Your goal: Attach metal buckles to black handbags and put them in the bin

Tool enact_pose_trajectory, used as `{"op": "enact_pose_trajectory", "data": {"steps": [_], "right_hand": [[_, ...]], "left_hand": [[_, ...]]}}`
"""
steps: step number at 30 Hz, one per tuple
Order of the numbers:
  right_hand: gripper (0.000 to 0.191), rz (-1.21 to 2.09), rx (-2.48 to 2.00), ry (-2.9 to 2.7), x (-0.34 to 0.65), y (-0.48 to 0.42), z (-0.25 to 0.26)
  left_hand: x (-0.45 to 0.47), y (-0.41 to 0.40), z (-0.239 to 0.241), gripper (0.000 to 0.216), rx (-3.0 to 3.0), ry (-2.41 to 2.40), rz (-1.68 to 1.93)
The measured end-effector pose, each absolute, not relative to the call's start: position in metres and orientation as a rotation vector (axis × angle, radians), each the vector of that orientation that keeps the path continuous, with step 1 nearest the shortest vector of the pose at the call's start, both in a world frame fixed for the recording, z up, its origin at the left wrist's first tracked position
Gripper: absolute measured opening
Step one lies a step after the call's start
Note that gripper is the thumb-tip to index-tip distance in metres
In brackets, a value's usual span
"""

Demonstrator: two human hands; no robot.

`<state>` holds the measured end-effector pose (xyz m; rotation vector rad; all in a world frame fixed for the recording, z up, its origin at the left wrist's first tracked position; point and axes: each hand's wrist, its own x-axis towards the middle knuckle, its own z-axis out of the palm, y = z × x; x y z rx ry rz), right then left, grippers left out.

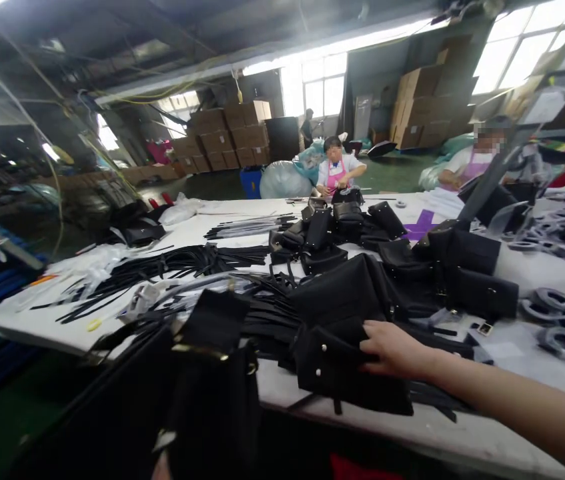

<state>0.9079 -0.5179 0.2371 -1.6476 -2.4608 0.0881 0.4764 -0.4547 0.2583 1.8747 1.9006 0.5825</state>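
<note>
- Taking our right hand as the centre of the clock, we see its fingers bent against a black bag with two pale round studs; we cannot tell whether they grasp it or only rest there.
- This studded bag lies between eight and nine o'clock, touching the hand, at the near edge of a long white-topped table.
- Our left hand shows only a sliver at the bottom border, at eight o'clock; we cannot tell how its fingers stand.
- Just above that sliver we find a dark bag with gold-coloured metal trim, blurred, at eight to nine o'clock.
- At ten o'clock, close by, a large smooth black bag stands behind the studded one.
- Long thin black straps spread between nine and ten.
- Toward three we have a small gold-coloured square buckle, then grey ring-shaped rolls.
- Near twelve lies a flat purple cross-shaped piece.
- Across the table, a co-worker in a pink apron sits at eleven, another person at one.
</note>
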Motion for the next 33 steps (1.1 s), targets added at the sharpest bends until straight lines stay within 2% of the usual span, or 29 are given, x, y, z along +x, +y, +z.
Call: {"op": "enact_pose_trajectory", "data": {"steps": [5, 7, 9, 16, 22, 29, 31, 33], "right_hand": [[0.026, 0.235, -1.921, -2.063, 0.977, -0.467, 0.166], [0.029, 0.3, -2.045, -1.796, 0.995, -0.455, 0.135], [0.029, 0.31, -2.153, -1.582, 1.009, -0.448, 0.113], [0.031, 0.324, -2.329, -1.256, 1.028, -0.437, 0.104], [0.033, 0.288, -2.438, -1.132, 1.024, -0.433, 0.1], [0.034, 0.253, -2.381, -1.264, 1.039, -0.439, 0.105], [0.031, 0.245, -2.311, -1.329, 1.044, -0.447, 0.11], [0.029, 0.257, -2.223, -1.378, 1.052, -0.454, 0.124]], "left_hand": [[0.597, -0.35, 0.233, 0.037, 2.068, 1.879, 0.396], [0.651, -0.301, 0.213, 0.053, 2.325, 1.735, 0.068], [0.701, -0.256, 0.194, 0.057, 2.338, 1.61, -0.221], [0.808, -0.157, 0.152, 0.048, 2.37, 1.305, -0.46], [0.821, -0.151, 0.128, 0.051, 2.337, 1.311, -0.531], [0.789, -0.19, 0.153, 0.046, 2.367, 1.411, -0.376], [0.778, -0.213, 0.162, 0.043, 2.427, 1.466, -0.212], [0.77, -0.239, 0.174, 0.045, 2.525, 1.459, 0.114]]}}
